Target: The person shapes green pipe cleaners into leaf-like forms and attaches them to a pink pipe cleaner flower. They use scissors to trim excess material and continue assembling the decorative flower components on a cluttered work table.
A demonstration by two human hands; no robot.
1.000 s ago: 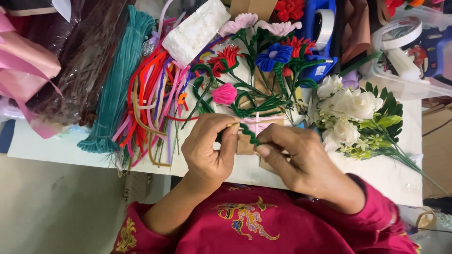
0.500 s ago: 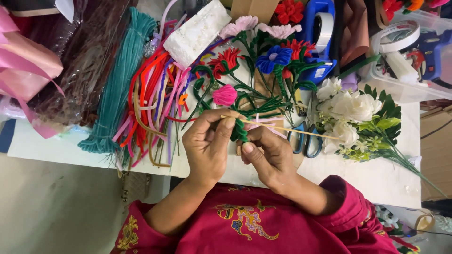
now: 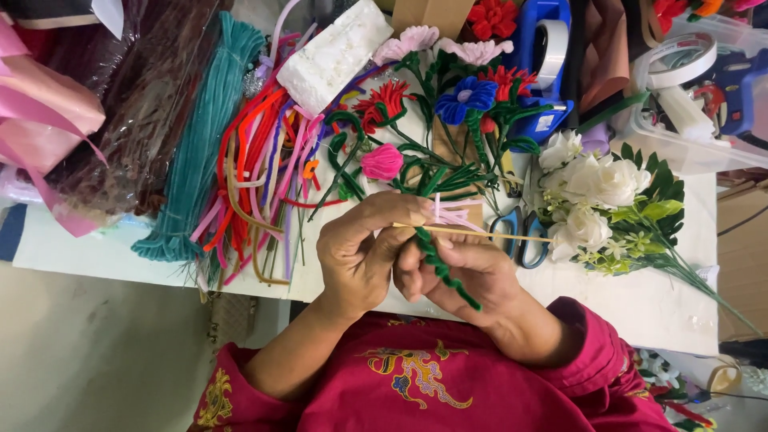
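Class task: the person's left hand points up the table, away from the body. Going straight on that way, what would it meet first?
Probably the pink pipe-cleaner flower just beyond the left hand, with green stems beside it; depth is unclear.

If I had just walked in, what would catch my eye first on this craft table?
Two hands meet at the table's near edge, the left hand and right hand pinching a thin wooden stick with a green pipe cleaner. Behind them lie finished pipe-cleaner flowers; loose coloured pipe cleaners spread to the left, white artificial flowers to the right.
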